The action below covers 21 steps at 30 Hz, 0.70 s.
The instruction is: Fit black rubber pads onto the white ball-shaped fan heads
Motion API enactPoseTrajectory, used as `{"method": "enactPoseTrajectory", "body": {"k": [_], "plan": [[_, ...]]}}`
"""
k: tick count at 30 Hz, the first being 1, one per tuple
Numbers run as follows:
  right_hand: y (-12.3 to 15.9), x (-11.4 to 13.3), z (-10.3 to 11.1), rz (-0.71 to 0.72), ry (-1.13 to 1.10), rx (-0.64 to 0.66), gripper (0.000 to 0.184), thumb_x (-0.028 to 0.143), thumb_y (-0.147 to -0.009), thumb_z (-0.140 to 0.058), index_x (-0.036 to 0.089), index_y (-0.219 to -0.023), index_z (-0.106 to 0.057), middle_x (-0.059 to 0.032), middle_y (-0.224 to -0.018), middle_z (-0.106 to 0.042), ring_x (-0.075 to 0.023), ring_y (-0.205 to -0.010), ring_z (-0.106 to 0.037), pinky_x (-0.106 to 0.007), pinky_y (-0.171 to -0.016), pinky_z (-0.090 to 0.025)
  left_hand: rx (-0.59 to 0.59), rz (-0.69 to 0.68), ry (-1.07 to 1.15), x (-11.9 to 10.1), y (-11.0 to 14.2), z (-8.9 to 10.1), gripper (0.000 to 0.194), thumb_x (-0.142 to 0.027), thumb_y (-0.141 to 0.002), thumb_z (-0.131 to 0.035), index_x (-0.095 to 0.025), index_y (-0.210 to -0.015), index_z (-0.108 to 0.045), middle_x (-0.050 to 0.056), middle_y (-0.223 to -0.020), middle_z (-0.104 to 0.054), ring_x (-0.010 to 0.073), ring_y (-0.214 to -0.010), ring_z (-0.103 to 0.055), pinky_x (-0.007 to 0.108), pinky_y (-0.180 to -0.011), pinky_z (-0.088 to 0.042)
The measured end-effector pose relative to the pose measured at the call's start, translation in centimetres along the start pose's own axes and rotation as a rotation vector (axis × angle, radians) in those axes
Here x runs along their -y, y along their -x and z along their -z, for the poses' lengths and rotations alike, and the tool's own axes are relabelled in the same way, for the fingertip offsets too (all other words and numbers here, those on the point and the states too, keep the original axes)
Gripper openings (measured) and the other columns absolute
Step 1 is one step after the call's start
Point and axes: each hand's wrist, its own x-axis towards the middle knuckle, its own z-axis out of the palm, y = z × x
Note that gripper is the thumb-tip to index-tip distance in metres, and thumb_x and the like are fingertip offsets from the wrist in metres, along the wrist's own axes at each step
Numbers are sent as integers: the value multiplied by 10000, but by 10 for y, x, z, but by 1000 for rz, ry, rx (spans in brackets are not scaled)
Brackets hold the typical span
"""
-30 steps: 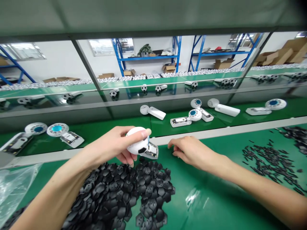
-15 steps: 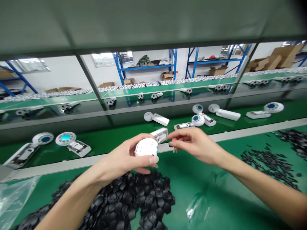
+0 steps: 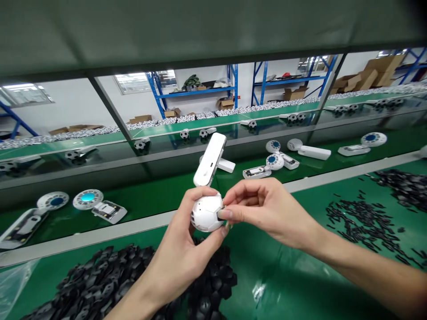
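Observation:
My left hand (image 3: 182, 244) cradles a white ball-shaped housing (image 3: 205, 213), whose white oblong body (image 3: 210, 159) sticks up and back from it. My right hand (image 3: 267, 209) is at the housing's right side, with thumb and forefinger pinching a small black piece (image 3: 220, 215) against its surface. Below both hands lies a heap of black pentagonal patches (image 3: 213, 282), partly hidden by my left hand and wrist.
Several white ball-and-body units (image 3: 273, 162) lie on a green belt behind a grey rail (image 3: 347, 173). Small black strips (image 3: 360, 226) are scattered on the green mat to the right. A clear plastic bag (image 3: 13, 284) sits at lower left. Glass panels (image 3: 213, 142) stand beyond.
Both hands have come together. The ball has turned so its oblong body points upward, and my right hand has moved from beside it onto its side, now pinching a black piece.

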Motion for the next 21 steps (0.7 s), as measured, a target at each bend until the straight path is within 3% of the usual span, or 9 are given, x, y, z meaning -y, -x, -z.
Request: {"method": "enactPoseTrajectory", "body": {"k": [4,8,14,17,21], "plan": [[3,-1,-3,17,4,-12,188,240,-728,-988,196,-825,-833,-20,-807,-799,-153,-735,-745,-195,-693,-600,-13,-49,-85,3,4,0,412,-459,-990,-684,-354,-1319,-459,54,-1334,-571,243,-1070,-611,324,-830,-538],[4,-1,-3,43,38,11,77,167,-802,-880,210,-861,-856,-13,-835,-809,-148,-764,-755,-186,-728,-607,-48,-153,-116,9,4,-2,346,-358,-1009,-619,-363,-1318,-464,41,-1295,-560,220,-1010,-611,350,-868,-525],[8,4,0,-14,-12,48,110,165,-796,-891,197,-892,-852,-9,-853,-813,-150,-782,-776,-185,-762,-620,-80,-246,-91,16,6,-3,329,-321,-1012,-550,-385,-1328,-479,19,-1230,-584,191,-926,-621,321,-795,-530],[9,3,-3,-30,-55,30,164,172,-761,-945,194,-882,-836,-1,-853,-809,-137,-782,-770,-163,-754,-612,-132,-238,-103,18,7,-6,320,-392,-1022,-597,-390,-1328,-500,15,-1222,-619,185,-922,-624,286,-757,-539],[8,1,-7,-8,-46,-3,215,160,-738,-973,188,-856,-796,12,-862,-801,-113,-799,-755,-129,-754,-595,-285,-218,-141,18,6,-12,321,-464,-978,-729,-375,-1247,-578,-6,-1187,-671,159,-894,-639,224,-704,-535]]}}
